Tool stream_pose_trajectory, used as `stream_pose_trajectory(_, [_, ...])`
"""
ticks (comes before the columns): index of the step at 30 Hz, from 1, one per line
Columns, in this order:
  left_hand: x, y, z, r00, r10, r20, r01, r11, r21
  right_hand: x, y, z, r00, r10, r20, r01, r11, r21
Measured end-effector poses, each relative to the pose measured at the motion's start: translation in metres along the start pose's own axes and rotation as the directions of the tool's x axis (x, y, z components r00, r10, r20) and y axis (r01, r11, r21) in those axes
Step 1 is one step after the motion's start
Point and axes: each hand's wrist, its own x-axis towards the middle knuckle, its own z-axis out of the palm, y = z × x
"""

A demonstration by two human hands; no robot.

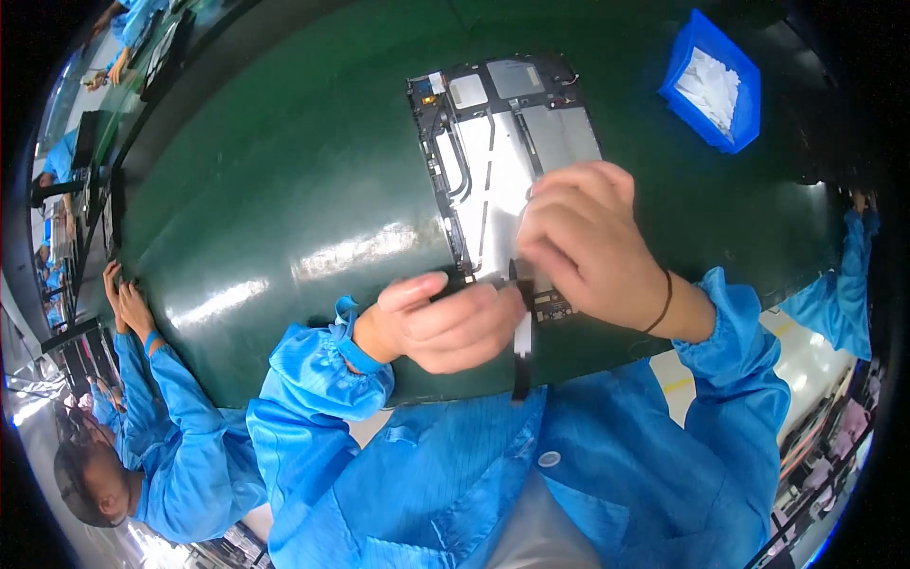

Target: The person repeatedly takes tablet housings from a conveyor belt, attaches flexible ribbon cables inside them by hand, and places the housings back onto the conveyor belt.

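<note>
Fingers of the L hand (441,327) are resting curled at the near edge of an opened electronics panel (493,180), prob a laptop base, w/ a dark sliver (452,287) showing by the thumb; can't tell if they're gripping that or a strip. R hand (592,242) is hovering low over the panel's near R part, fingers bent, tips blurred, so can't tell if anything's being pinched. Panel is lying on the green tabletop (284,180), just beyond the hands. Narrow black-and-white strip (522,341) is running past the L fingertips, toward the table edge. Step is looking like fine 2-hand work around strip & panel edge; next move is prob calling for a steady L and light R fingertips. Silvery plates (561,133) are shining smooth, metal-like; tabletop's looking slick, catching glare; boxy blue bin (749,95) is holding thin white pieces (711,90)
</note>
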Motion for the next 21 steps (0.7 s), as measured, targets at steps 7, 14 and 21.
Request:
stream_pose_trajectory(7, [0.021, -0.012, 0.014, 0.836, -0.507, 0.208, 0.548, 0.766, -0.336, 0.023, 0.077, -0.090, 0.891, -0.084, -0.445, -0.165, 0.854, -0.493])
stream_pose_trajectory(14, [0.028, -0.027, 0.042, 0.700, -0.649, 0.299, 0.714, 0.618, -0.328, 0.000, 0.106, -0.116, 0.930, -0.150, -0.337, -0.189, 0.589, -0.786])
stream_pose_trajectory(21, [0.021, -0.026, 0.044, 0.663, -0.665, 0.344, 0.743, 0.641, -0.193, -0.013, 0.021, -0.020, 0.853, -0.409, 0.324, 0.434, 0.901, -0.007])
